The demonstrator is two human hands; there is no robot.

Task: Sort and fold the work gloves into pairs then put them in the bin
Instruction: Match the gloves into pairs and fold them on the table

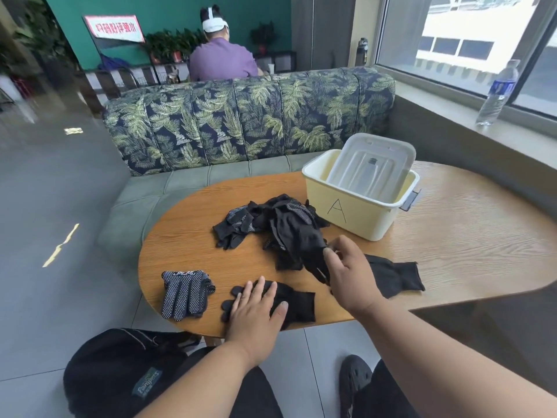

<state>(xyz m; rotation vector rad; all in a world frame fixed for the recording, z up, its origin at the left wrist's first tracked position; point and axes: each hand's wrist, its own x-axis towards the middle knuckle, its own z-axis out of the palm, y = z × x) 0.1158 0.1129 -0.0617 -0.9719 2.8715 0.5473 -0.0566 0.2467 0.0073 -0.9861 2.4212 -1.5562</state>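
Note:
A heap of black work gloves (271, 218) lies in the middle of the wooden table (452, 236). My left hand (256, 309) lies flat with straight fingers on a plain black glove (298, 300) at the near edge. My right hand (346, 270) pinches a black glove (310, 251) pulled from the heap. Another plain black glove (394, 276) lies flat to the right of that hand. A dotted glove pair (185, 292) rests at the near left. The pale yellow bin (346, 209), marked A, stands behind the heap with its lid (370, 170) propped inside.
A leaf-patterned sofa (247, 116) runs behind the table, and a person sits beyond it with their back turned. A water bottle (498, 92) stands on the window sill at the right. A black bag (120, 372) sits by my knees.

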